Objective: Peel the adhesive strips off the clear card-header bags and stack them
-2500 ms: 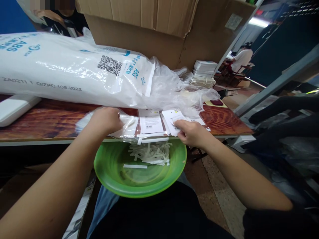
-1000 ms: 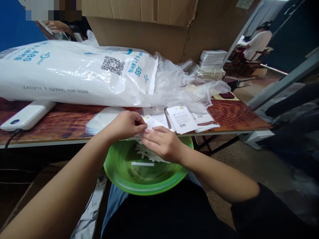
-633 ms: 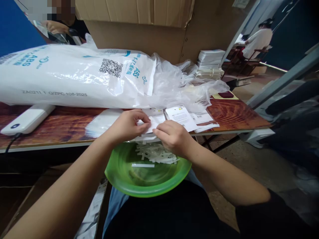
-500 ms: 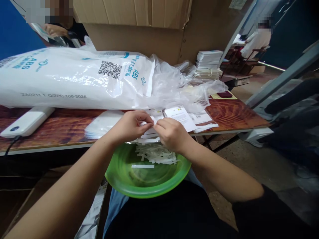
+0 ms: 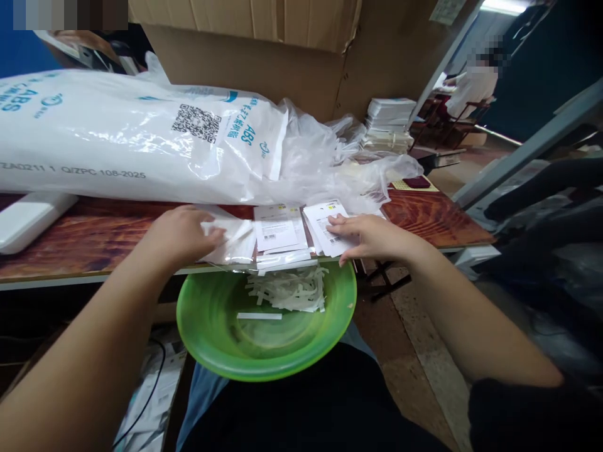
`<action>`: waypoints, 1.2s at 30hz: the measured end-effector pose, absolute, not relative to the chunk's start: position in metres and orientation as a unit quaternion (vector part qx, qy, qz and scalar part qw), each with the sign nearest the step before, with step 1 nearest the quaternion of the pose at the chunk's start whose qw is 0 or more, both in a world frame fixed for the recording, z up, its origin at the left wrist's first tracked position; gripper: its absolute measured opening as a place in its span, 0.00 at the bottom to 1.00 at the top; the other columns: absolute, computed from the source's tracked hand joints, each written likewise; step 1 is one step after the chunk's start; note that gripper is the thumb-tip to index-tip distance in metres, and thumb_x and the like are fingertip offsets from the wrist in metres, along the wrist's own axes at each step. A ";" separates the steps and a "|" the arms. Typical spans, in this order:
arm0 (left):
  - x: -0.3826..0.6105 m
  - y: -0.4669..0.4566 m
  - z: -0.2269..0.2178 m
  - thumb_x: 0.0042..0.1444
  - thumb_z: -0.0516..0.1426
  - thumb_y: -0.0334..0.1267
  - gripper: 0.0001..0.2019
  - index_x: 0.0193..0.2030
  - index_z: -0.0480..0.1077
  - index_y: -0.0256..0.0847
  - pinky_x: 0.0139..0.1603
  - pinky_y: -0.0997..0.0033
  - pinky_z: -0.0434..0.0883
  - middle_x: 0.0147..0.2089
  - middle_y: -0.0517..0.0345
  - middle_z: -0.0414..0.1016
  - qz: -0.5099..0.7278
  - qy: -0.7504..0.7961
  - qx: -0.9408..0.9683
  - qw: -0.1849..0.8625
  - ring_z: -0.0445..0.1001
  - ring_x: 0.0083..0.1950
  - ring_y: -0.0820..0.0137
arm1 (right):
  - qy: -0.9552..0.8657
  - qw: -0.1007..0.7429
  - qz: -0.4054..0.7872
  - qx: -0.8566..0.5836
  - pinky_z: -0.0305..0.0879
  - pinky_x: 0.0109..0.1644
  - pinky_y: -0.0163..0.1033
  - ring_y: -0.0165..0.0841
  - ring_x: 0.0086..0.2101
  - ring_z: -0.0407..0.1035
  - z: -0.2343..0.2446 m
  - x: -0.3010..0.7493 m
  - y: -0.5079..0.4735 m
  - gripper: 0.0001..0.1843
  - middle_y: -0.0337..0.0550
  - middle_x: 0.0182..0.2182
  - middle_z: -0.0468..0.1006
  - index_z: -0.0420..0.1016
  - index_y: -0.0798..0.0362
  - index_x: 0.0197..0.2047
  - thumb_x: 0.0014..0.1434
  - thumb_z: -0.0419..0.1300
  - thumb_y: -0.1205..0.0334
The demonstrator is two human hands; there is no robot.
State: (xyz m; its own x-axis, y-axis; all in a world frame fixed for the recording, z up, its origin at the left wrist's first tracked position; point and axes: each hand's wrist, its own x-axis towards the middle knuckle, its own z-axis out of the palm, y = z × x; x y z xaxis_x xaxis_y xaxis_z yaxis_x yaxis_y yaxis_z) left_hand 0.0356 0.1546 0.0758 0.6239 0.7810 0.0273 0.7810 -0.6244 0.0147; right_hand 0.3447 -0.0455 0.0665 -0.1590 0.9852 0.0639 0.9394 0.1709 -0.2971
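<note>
My left hand [image 5: 181, 235] is over the left end of a pile of clear plastic bags [image 5: 233, 242], its thumb and fingers apart. My right hand [image 5: 372, 237] lies with spread fingers on a fanned stack of white printed cards [image 5: 325, 216]. Between the hands, a white card [image 5: 276, 229] with small print and a barcode rests on clear bags at the table edge. Below, a green plastic basin [image 5: 264, 370] sits on my lap. It holds a heap of white strips [image 5: 292, 289] and one separate strip [image 5: 259, 316].
A large white sack [image 5: 117, 138] marked ABS lies across the back of the wooden table [image 5: 89, 235]. A white device [image 5: 35, 220] stands at the left. Behind are a cardboard box [image 5: 249, 69] and a stack of paper [image 5: 389, 119]. Another person [image 5: 473, 88] sits far right.
My hands were together over the middle cards, fingertips pinched. They have parted: the left moved left to the bags, the right moved right onto the card stack. The view has shifted slightly.
</note>
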 end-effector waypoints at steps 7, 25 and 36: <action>0.034 0.166 0.064 0.46 0.56 0.48 0.14 0.34 0.76 0.43 0.45 0.61 0.69 0.45 0.49 0.75 -0.020 0.410 0.911 0.040 0.73 0.44 0.57 | -0.728 0.144 0.207 -0.638 0.69 0.54 0.48 0.44 0.51 0.71 0.085 0.357 -0.036 0.29 0.42 0.51 0.76 0.78 0.43 0.49 0.42 0.72 0.52; 0.034 0.165 0.065 0.45 0.55 0.45 0.15 0.37 0.74 0.42 0.38 0.64 0.67 0.42 0.46 0.76 -0.023 0.406 0.914 -0.011 0.73 0.40 0.57 | -0.773 0.273 -0.299 -0.490 0.60 0.42 0.43 0.34 0.37 0.66 0.077 0.263 -0.039 0.15 0.43 0.37 0.75 0.74 0.43 0.51 0.62 0.57 0.64; 0.024 0.160 0.057 0.53 0.50 0.51 0.18 0.37 0.77 0.45 0.37 0.66 0.65 0.46 0.52 0.78 0.044 0.445 0.894 -0.012 0.74 0.45 0.57 | -0.817 0.282 -0.222 -0.452 0.63 0.40 0.38 0.32 0.37 0.63 0.041 0.239 0.009 0.13 0.46 0.36 0.71 0.74 0.52 0.45 0.65 0.49 0.70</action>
State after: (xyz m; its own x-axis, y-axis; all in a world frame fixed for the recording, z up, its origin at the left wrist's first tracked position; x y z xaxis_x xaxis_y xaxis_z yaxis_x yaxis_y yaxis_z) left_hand 0.0236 0.1597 0.0574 0.6001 0.7949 0.0897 0.7971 -0.6037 0.0170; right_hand 0.2393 0.0085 0.0405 -0.4333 0.6128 0.6609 0.8628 0.4938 0.1078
